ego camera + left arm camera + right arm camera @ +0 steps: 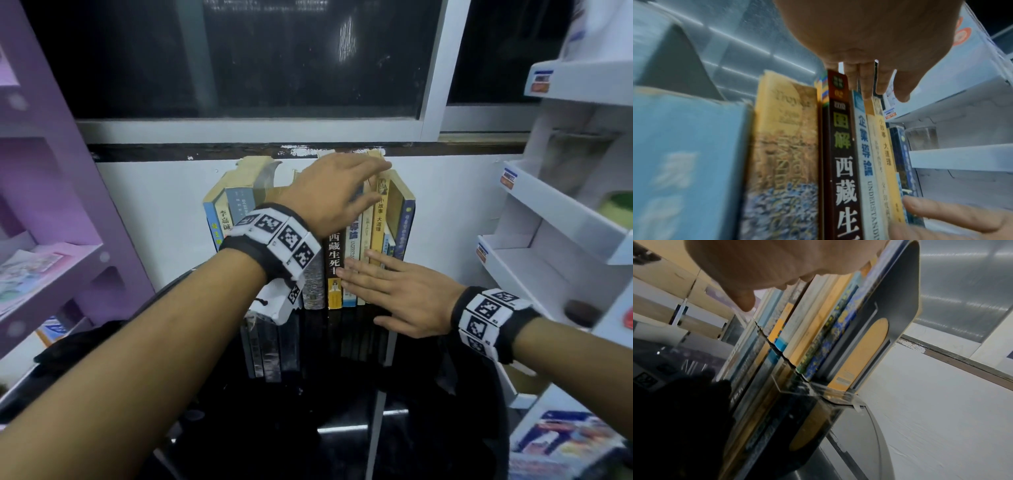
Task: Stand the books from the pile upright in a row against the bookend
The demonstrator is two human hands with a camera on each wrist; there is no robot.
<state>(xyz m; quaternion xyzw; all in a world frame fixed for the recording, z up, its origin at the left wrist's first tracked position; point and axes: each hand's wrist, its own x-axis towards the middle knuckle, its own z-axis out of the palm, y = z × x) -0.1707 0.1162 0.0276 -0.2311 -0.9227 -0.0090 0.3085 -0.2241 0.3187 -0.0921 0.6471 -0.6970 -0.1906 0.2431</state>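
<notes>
Head view: books [335,260] upright in a row at 12 o'clock, bookend [898,288] at their 3 o'clock end. Left hand [337,192] flat on top edges, right hand [394,294] spread against spines. Squaring-up step; next, probably push row tight towards bookend.

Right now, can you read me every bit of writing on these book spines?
"图解 西藏生" on the dark brown book; cut off below.
"企業導論" and "UNDERSTANDI", cut off, on the white and blue book.
"小故事 大道理" on the yellow book.
"李嘉诚" on the cream book.
Other spines and shelf labels: too blurred.
</notes>
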